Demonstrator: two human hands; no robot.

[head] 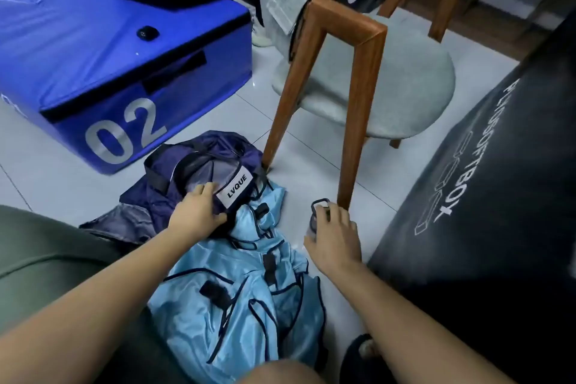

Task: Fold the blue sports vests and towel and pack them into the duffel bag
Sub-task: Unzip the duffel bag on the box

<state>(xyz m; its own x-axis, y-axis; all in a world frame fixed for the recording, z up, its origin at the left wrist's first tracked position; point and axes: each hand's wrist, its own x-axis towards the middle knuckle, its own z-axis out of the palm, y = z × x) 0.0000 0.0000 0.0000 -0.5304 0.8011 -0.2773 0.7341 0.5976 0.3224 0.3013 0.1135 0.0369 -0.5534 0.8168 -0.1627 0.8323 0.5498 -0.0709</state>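
A pile of light blue sports vests (240,287) with dark trim lies crumpled on the tiled floor in front of me. Beyond it sits a dark navy duffel bag (199,165) with a white LVQUE label, slumped and partly open. My left hand (199,212) rests on the bag's near edge beside the label, fingers spread. My right hand (335,237) grips a small clear bottle with a dark loop cap (318,210) standing on the floor next to a chair leg. A grey cloth (124,221) lies left of the bag, partly hidden under it.
A blue padded box marked 02 (118,72) stands at the back left. A wooden chair with a grey seat (374,93) stands behind the bag, its legs close to my right hand. A black soft box (486,212) fills the right side. My knee (50,259) is at left.
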